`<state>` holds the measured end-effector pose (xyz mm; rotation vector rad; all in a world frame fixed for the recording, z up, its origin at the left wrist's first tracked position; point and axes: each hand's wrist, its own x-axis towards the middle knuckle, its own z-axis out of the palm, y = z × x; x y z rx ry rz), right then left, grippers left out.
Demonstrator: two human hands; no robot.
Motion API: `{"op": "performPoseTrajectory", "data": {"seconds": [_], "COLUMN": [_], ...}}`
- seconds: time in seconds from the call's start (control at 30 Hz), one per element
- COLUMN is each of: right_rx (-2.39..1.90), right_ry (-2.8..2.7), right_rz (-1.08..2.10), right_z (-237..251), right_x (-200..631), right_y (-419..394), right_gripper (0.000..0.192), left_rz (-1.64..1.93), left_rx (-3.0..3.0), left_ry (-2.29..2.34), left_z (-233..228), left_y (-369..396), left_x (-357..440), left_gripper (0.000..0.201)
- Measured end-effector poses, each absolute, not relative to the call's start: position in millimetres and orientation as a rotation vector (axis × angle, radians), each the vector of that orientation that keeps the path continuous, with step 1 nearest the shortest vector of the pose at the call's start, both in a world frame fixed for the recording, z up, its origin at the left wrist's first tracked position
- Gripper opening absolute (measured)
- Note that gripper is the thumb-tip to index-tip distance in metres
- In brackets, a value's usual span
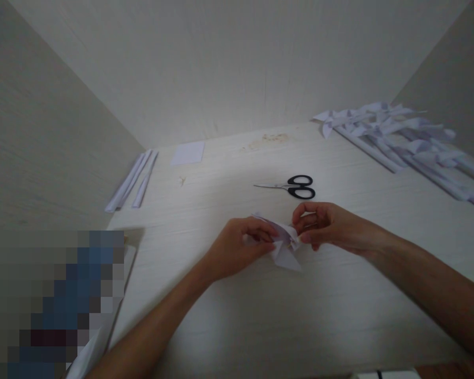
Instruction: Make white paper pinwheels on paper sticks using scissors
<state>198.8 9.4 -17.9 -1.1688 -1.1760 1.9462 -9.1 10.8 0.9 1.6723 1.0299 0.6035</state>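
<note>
Both of my hands meet over the middle of a pale wooden table [339, 316]. Between them is a small piece of folded white paper [285, 251], partly creased into flaps. My left hand [237, 250] grips its left side with fingers curled over it. My right hand [326, 226] pinches its right edge between thumb and fingertips. Much of the paper is hidden by my fingers. Black-handled scissors [294, 187] lie shut on the table just beyond my hands, blades pointing left.
A pile of finished paper pinwheels on rolled sticks [403, 139] covers the table's far right. Rolled paper sticks [136, 179] lie at the far left by the wall, with a white paper square [188, 153] behind them. A blurred patch [51, 305] fills the lower left.
</note>
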Motion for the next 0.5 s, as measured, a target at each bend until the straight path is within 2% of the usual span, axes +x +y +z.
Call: {"op": "performPoseTrajectory", "data": {"seconds": [0.17, 0.5], "right_rx": [-1.174, -1.195], "right_ry": [-1.259, -1.327], "right_rz": [2.006, 1.941], "right_z": [-21, -20], "right_x": [199, 192], "right_y": [11, 9], "right_gripper": [0.027, 0.017], "left_rz": [0.514, 0.512], "left_rx": [1.635, 1.624], "left_ry": [0.916, 1.013], "left_z": [3, -8], "left_y": [9, 7], "left_x": [-9, -5], "left_gripper": [0.020, 0.009]}}
